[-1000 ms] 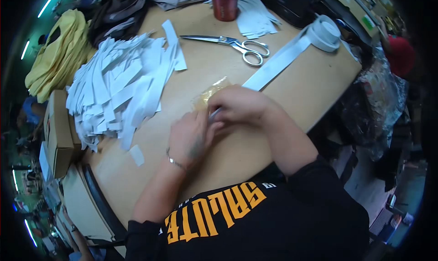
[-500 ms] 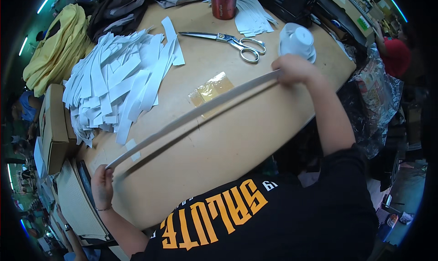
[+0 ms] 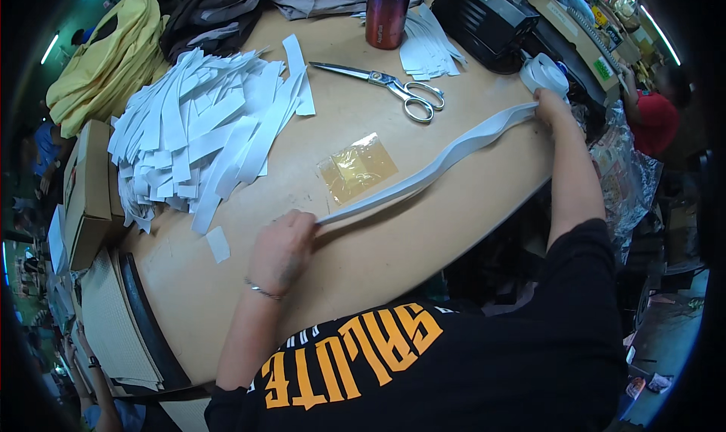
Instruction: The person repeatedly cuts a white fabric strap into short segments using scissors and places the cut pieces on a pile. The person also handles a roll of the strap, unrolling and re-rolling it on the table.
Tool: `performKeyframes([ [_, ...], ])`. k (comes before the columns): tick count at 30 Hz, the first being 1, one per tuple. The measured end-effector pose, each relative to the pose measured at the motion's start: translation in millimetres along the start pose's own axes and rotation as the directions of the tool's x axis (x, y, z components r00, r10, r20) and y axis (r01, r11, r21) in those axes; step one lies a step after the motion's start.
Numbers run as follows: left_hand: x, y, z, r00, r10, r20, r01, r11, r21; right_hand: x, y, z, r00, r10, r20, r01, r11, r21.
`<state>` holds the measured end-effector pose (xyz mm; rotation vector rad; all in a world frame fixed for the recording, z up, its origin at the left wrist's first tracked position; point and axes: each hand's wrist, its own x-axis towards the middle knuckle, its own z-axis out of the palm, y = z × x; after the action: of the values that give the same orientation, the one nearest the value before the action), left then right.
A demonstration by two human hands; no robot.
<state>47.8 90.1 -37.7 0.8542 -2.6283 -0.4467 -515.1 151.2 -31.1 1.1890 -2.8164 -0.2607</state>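
Note:
A long white fabric strip [image 3: 446, 161] stretches across the table between my hands, sagging and a little twisted. Its left end is pinched in my left hand [image 3: 284, 249], low over the table. My right hand [image 3: 553, 107] closes on the strip at the table's right edge, its fingers partly hidden. Just beyond that hand lies a white roll of strip [image 3: 544, 75]; whether the held strip runs from it I cannot tell. Large metal scissors [image 3: 392, 86] lie partly spread beyond the strip. A heap of cut white strips [image 3: 189, 130] covers the table's left side.
Clear yellowish tape [image 3: 358, 167] sticks to the table, with a small white scrap [image 3: 218, 244] nearer me. A tumbler [image 3: 387, 12], more strips [image 3: 431, 46] and a black machine [image 3: 484, 20] stand at the back. Yellow cloth [image 3: 106, 61] and a cardboard box [image 3: 89, 194] are left.
My left hand has moved right and inward, my right hand farther right. The strip has gone from taut to slack. The white roll has shifted right.

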Motion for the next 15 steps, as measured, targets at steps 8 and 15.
performKeyframes([
  [8,-92,-69,-72,0.872,-0.464,0.153,0.476,0.878,-0.046,-71,-78,-54,0.82,-0.343,0.457,0.452,0.879,-0.151],
  [15,-68,-33,-46,0.96,-0.181,0.212,0.194,0.98,-0.045,-77,-125,-74,0.947,-0.165,0.277,0.284,0.83,-0.479],
])
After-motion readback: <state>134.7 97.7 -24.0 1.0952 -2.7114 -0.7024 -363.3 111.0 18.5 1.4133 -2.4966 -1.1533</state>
